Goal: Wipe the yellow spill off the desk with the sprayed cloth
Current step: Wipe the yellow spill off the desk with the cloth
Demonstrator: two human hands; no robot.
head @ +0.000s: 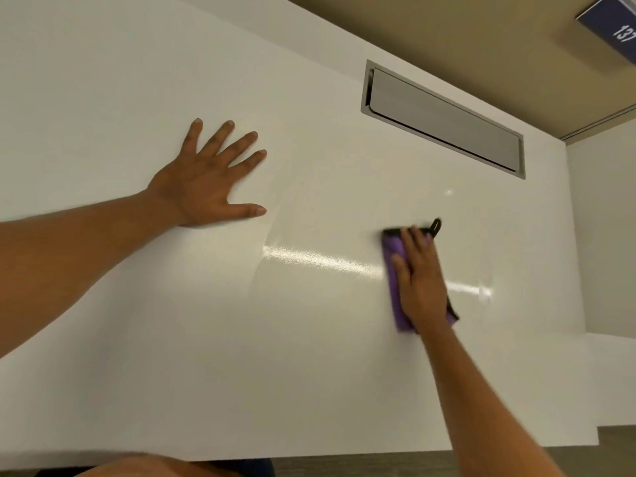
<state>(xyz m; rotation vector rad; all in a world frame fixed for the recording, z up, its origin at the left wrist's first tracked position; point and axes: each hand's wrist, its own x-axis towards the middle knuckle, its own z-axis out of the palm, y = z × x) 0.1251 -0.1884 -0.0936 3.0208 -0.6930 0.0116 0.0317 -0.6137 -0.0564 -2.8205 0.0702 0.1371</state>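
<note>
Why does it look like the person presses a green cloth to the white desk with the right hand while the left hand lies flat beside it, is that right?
Not quite: the cloth is purple with a black edge, not green. The head view shows the right hand pressing it on the white desk and the left hand lying flat.

One head-worn wide view looks steeply down, close over the white table, seemingly tilted sideways.

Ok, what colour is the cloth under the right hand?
Purple cloth with black edging, seen in the head view.
</note>
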